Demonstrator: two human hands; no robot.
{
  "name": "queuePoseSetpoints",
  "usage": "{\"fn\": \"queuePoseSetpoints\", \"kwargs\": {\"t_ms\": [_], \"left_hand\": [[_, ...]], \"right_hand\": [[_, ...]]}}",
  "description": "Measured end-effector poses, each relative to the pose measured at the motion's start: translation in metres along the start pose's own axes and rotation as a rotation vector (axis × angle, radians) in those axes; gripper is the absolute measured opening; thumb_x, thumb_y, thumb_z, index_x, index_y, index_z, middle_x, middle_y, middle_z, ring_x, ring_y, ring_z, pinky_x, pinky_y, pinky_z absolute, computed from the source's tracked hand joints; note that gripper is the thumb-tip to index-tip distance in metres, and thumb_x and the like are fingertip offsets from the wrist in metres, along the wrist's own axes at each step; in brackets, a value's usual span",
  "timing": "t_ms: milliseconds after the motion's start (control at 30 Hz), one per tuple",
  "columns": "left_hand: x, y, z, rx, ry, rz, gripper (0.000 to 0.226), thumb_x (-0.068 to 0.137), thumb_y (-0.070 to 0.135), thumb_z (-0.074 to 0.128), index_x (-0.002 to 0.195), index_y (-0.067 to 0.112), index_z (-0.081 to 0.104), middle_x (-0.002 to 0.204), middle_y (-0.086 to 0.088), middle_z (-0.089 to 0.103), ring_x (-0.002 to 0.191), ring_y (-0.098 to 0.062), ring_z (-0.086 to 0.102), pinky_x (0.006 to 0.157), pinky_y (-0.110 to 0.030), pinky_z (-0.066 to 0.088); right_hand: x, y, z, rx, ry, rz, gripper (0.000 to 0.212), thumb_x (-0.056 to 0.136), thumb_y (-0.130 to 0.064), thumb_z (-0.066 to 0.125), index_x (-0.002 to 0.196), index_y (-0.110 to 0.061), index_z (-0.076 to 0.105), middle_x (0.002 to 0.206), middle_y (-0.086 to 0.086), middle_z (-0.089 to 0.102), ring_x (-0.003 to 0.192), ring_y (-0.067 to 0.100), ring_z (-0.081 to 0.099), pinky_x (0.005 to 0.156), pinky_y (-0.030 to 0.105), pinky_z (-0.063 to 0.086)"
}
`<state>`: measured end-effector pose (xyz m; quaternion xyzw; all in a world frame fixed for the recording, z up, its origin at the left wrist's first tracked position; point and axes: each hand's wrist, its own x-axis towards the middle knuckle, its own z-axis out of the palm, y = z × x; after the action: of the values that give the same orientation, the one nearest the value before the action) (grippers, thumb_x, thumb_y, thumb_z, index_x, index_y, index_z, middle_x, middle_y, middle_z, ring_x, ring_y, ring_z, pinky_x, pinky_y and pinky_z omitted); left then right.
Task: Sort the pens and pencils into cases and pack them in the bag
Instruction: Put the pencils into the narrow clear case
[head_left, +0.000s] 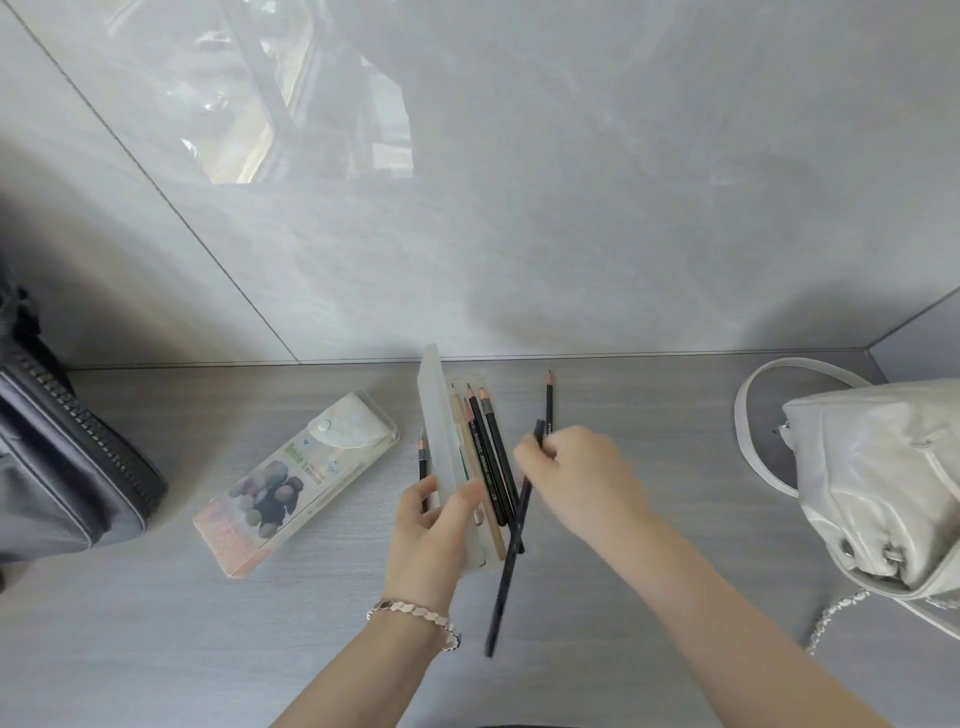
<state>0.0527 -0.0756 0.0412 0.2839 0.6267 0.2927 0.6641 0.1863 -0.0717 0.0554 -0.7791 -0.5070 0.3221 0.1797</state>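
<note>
Translucent white case, black pencils, off-white handbag, possibly charcoal pouch

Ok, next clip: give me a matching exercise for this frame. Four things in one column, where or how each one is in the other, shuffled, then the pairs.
Things
1. clear case
2. printed case
3. white bag
4. long dark pencil

Places or states
A. gripped in the right hand
B. at the right edge of the table
C. lying shut, left of both hands
D. held open by the left hand, with pencils inside

Pairs: 1-D, 2-C, 3-B, 4-A
</note>
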Motion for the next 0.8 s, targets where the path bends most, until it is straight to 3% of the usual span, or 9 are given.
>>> {"fn": "queuePoseSetpoints", "kwargs": {"t_ms": [67, 167, 233, 300, 367, 433, 533, 667, 800], "left_hand": [[-0.001, 0.004, -0.003, 0.034, -0.004, -0.012, 0.082, 0.051, 0.044, 0.072, 0.125, 0.018, 0.048, 0.096, -0.005, 0.066, 0.098, -0.027, 0.064, 0.093, -0.054, 0.049], [-0.003, 0.006, -0.006, 0.098, -0.03, 0.006, 0.086, 0.047, 0.046, 0.068, 0.126, 0.02, 0.047, 0.099, -0.006, 0.067, 0.1, -0.025, 0.064, 0.094, -0.054, 0.048], [-0.004, 0.003, -0.008, 0.141, -0.05, 0.015, 0.082, 0.047, 0.048, 0.068, 0.123, 0.023, 0.05, 0.098, -0.004, 0.068, 0.097, -0.021, 0.065, 0.094, -0.051, 0.049], [-0.006, 0.001, -0.008, 0.155, -0.082, 0.03, 0.062, 0.056, 0.041, 0.066, 0.115, 0.027, 0.053, 0.091, -0.003, 0.069, 0.088, -0.017, 0.065, 0.089, -0.046, 0.052], [-0.006, -0.002, -0.008, 0.161, -0.119, 0.053, 0.041, 0.066, 0.034, 0.067, 0.105, 0.031, 0.057, 0.085, -0.001, 0.07, 0.074, -0.008, 0.067, 0.076, -0.039, 0.056], [-0.008, -0.003, -0.007, 0.171, -0.139, 0.084, 0.03, 0.066, 0.031, 0.068, 0.093, 0.038, 0.056, 0.077, 0.004, 0.07, 0.062, 0.003, 0.066, 0.067, -0.03, 0.054], [-0.009, -0.003, -0.008, 0.131, -0.157, 0.082, 0.037, 0.058, 0.033, 0.067, 0.094, 0.036, 0.06, 0.072, 0.008, 0.073, 0.07, -0.002, 0.068, 0.076, -0.04, 0.056], [-0.006, -0.004, -0.011, 0.06, -0.217, 0.024, 0.065, 0.047, 0.043, 0.069, 0.11, 0.03, 0.06, 0.096, 0.0, 0.071, 0.093, -0.018, 0.066, 0.082, -0.051, 0.054], [-0.005, -0.002, -0.013, 0.059, -0.275, 0.033, 0.068, 0.044, 0.045, 0.067, 0.11, 0.033, 0.06, 0.096, 0.002, 0.069, 0.083, -0.009, 0.069, 0.074, -0.052, 0.057]], "right_hand": [[0.007, 0.004, -0.012, 0.116, 0.073, -0.029, 0.048, 0.095, -0.03, 0.039, 0.066, 0.0, 0.062, 0.052, 0.008, 0.054, 0.051, 0.025, 0.05, 0.054, 0.032, 0.042], [0.018, 0.007, -0.021, 0.198, 0.276, -0.091, 0.047, 0.097, -0.024, 0.037, 0.073, 0.008, 0.06, 0.051, 0.007, 0.051, 0.051, 0.026, 0.049, 0.051, 0.026, 0.036], [0.024, 0.009, -0.019, 0.233, 0.351, -0.116, 0.047, 0.098, -0.024, 0.036, 0.075, 0.013, 0.056, 0.063, 0.025, 0.058, 0.061, 0.038, 0.053, 0.06, 0.038, 0.036], [0.028, 0.006, -0.012, 0.277, 0.328, -0.119, 0.047, 0.098, -0.026, 0.035, 0.074, 0.011, 0.053, 0.07, 0.03, 0.06, 0.062, 0.04, 0.055, 0.06, 0.043, 0.04], [0.03, 0.005, -0.003, 0.286, 0.247, -0.107, 0.041, 0.098, -0.027, 0.037, 0.067, -0.001, 0.047, 0.069, 0.022, 0.06, 0.061, 0.039, 0.056, 0.056, 0.042, 0.043], [0.032, 0.004, 0.005, 0.229, 0.186, -0.108, 0.036, 0.096, -0.028, 0.044, 0.064, -0.011, 0.04, 0.059, 0.006, 0.053, 0.053, 0.025, 0.05, 0.051, 0.035, 0.037], [0.03, 0.006, 0.017, 0.071, 0.177, -0.132, 0.03, 0.09, -0.035, 0.053, 0.074, -0.012, 0.044, 0.06, -0.004, 0.043, 0.057, 0.019, 0.044, 0.05, 0.03, 0.032], [0.027, 0.013, 0.019, -0.082, 0.292, -0.166, 0.045, 0.082, -0.046, 0.061, 0.113, -0.014, 0.058, 0.101, 0.003, 0.052, 0.101, 0.02, 0.047, 0.076, 0.029, 0.041], [0.026, 0.023, 0.014, -0.091, 0.328, -0.265, 0.049, 0.077, -0.039, 0.07, 0.117, -0.013, 0.061, 0.117, 0.013, 0.052, 0.109, 0.032, 0.046, 0.093, 0.04, 0.04]]}}
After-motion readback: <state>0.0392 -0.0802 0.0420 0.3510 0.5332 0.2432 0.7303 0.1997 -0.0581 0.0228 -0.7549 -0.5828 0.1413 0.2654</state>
